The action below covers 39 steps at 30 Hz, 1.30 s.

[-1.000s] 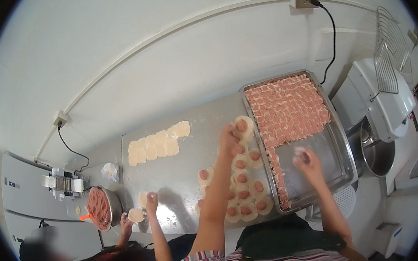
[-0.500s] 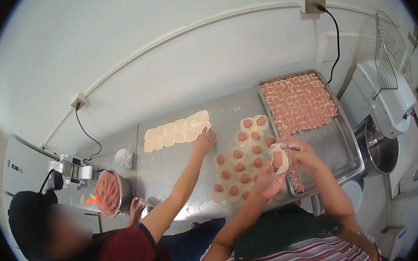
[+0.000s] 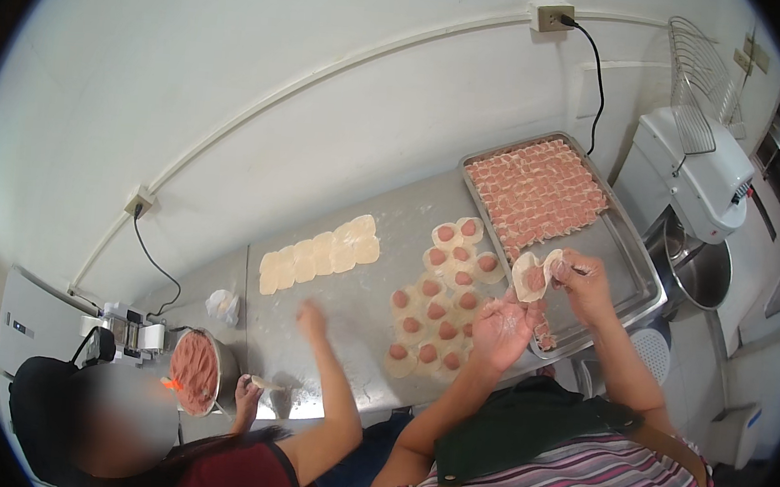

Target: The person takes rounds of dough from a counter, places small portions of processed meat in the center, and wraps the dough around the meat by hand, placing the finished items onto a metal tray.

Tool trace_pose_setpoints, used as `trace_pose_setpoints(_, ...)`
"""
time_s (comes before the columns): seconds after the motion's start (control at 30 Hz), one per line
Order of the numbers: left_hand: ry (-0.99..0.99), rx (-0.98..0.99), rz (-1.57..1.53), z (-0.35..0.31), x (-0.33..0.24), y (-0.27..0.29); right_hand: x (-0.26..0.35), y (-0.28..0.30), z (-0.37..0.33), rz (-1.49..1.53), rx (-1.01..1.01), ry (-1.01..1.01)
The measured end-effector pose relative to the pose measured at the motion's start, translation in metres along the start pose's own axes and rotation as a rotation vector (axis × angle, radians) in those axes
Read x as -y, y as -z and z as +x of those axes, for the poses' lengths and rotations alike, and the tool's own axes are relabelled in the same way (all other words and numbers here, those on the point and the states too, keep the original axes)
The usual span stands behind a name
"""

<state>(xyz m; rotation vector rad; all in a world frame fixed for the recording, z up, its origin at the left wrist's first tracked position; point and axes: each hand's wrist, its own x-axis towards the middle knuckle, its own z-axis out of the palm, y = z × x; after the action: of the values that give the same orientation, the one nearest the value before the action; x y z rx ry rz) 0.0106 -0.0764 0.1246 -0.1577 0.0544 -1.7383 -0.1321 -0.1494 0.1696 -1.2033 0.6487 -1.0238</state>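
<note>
Over the near left edge of the metal tray (image 3: 627, 317), my right hand (image 3: 584, 284) pinches a round dough wrapper with pink meat filling (image 3: 531, 278) by its right side. My left hand (image 3: 504, 333) lies palm up and open just below it, flour on the palm. Whether its fingertips touch the wrapper I cannot tell. To the left, several flat wrappers (image 3: 434, 289) overlap on the steel table (image 3: 347, 327), most topped with a ball of meat. Tight rows of small meat-filled dumplings (image 3: 541, 191) fill the tray's far part, and a few more line its near left side.
At left, a co-worker's blurred hand (image 3: 311, 318) hovers near a strip of plain wrappers (image 3: 320, 254); their other hand (image 3: 248, 395) holds a pale flat tool. Beside it stands a pot of ground meat (image 3: 195, 370). A white mixer (image 3: 689, 171) with a steel bowl (image 3: 701, 268) stands right.
The filled wrapper has come off my left palm and up in my right hand, opening flatter. My left hand has opened. The co-worker's hand has drawn back from the plain wrappers.
</note>
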Motion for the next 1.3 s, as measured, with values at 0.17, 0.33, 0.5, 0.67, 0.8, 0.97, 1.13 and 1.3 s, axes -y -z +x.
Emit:
trace_pose_setpoints(0.17, -0.346, -0.214, 0.661, -0.005, 0.018, -0.02, -0.01, -0.017, -0.017, 0.311, -0.1, -0.171)
trace_pose_setpoints(0.33, -0.334, 0.037, 0.466, -0.015, 0.016, -0.031, -0.001, -0.028, -0.016, 0.405, -0.02, -0.202)
trace_pose_setpoints(0.5, -0.409, -0.095, 0.634, -0.017, 0.019, -0.024, 0.006, -0.042, -0.024, 0.097, -0.146, 0.194)
trace_pose_setpoints(0.67, -0.41, -0.103, 0.647, -0.007, 0.02, -0.01, 0.008, -0.019, -0.034, -0.343, 0.003, 0.452)
trace_pose_setpoints(0.8, -0.296, -0.108, 0.687, 0.001, 0.025, -0.025, 0.02, -0.011, -0.029, 0.093, -0.024, 0.281)
trace_pose_setpoints(0.97, -0.241, 0.068, 0.258, 0.027, 0.037, -0.041, 0.018, 0.009, -0.027, -0.019, -0.218, 0.262)
trace_pose_setpoints(1.13, -0.569, -0.012, 0.73, 0.034, 0.065, -0.036, 0.027, 0.0, -0.029, 0.005, -0.212, 0.394)
trace_pose_setpoints(1.3, -0.533, 0.014, 0.691, 0.041, 0.066, -0.027, 0.036, 0.022, -0.026, -0.193, -0.081, 0.344)
